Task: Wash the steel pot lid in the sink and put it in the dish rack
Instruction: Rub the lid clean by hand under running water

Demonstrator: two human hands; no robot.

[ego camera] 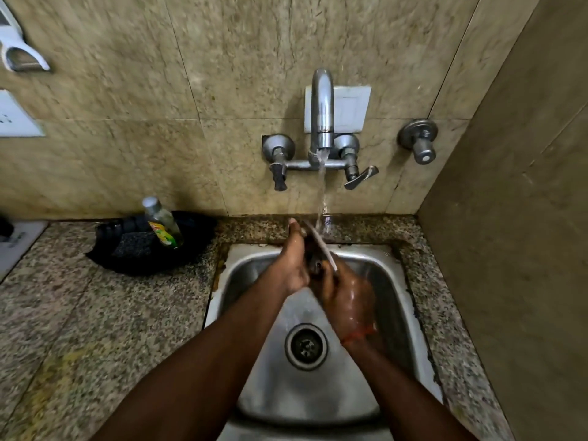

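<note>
The steel pot lid stands on edge over the steel sink, seen almost edge-on as a thin bright rim. Water from the wall tap runs down onto its top edge. My left hand lies flat against the lid's left face, fingers stretched up to the rim. My right hand is wet and grips the lid's lower right side from below. The lid's faces are mostly hidden by both hands. No dish rack is in view.
A green dish soap bottle leans in a black tray with a dark scrub pad on the granite counter left of the sink. A tiled side wall stands close on the right. The drain lies below my hands.
</note>
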